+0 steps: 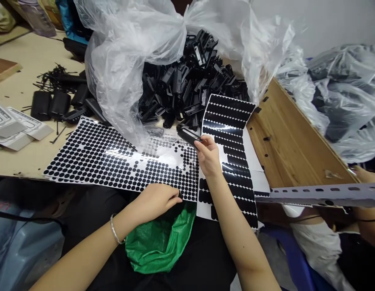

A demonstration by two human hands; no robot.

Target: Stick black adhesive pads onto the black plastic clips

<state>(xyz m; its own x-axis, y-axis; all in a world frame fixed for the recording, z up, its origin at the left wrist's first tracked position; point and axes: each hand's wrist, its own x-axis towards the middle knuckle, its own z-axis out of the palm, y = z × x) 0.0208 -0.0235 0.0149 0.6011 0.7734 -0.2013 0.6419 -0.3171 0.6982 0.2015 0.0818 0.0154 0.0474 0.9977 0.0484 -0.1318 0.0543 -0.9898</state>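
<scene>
Between its thumb and fingers my right hand (209, 155) grips a black plastic housing (189, 135), held over the sticker sheets. My left hand (160, 201) is at the near edge of a white sheet of round black stickers (93, 149). Its thumb and forefinger are pinched together at something small and dark, too hidden to name. Under my right forearm lies a sheet of joined black stickers (232, 161), its far end curling up against the pile. A pile of black plastic housings (175, 85) spills from a clear plastic bag (120, 64) behind the sheets.
A green bag (163, 246) hangs open below my left hand. Black cases (51, 106) and white boxes (17, 125) sit on the left. A wooden board (293, 137) with a metal rail (320, 193) borders the right, where another person's arm (367, 176) shows.
</scene>
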